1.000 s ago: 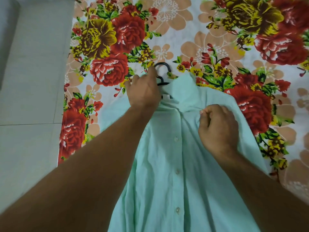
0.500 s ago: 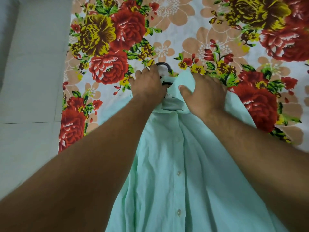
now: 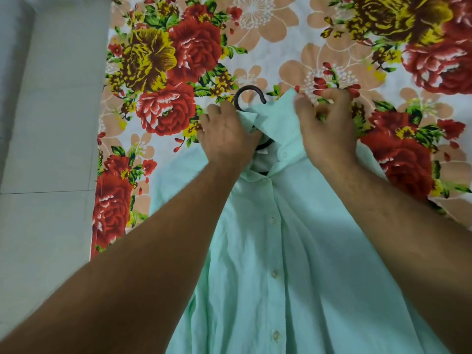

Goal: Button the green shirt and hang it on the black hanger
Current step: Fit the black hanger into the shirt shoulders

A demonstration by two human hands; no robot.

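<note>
Green shirt lies buttoned near the left edge of the flowery sheet with the black hanger inside, and the right hand has come up to pinch the collar like the left hand, so it looks nearly done.

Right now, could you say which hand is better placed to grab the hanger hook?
Probably left: the left hand grips the green shirt collar right beside the black hanger hook; the right hand pinches it farther away.
</note>
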